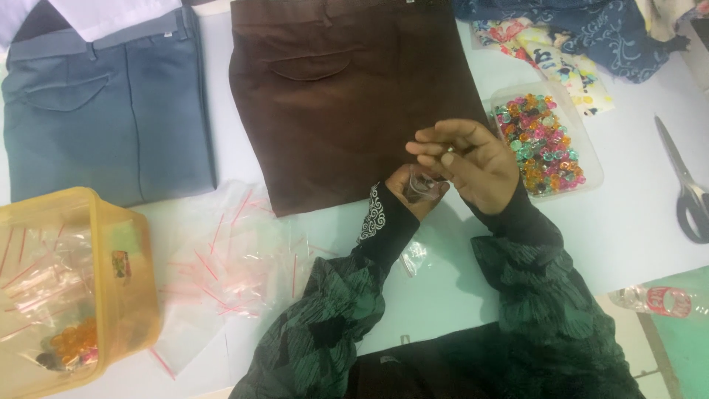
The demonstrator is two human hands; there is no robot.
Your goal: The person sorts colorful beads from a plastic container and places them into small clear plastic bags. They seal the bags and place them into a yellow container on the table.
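Observation:
My left hand (415,193) holds a small clear plastic bag (424,185) over the lower edge of folded brown trousers (340,96). My right hand (467,161) sits just above it, fingers curled and pinched at the bag's mouth; a small item shows between the fingertips, too small to tell what it is. A clear tray of several colourful beads (543,140) lies just right of my right hand. Both arms wear dark green patterned sleeves.
Folded grey-blue trousers (103,103) lie at the left. A yellow tub (111,295) with bags and orange beads stands at front left, next to a pile of small zip bags (229,266). Scissors (687,188) lie at the right edge, patterned cloth (583,29) at the back right.

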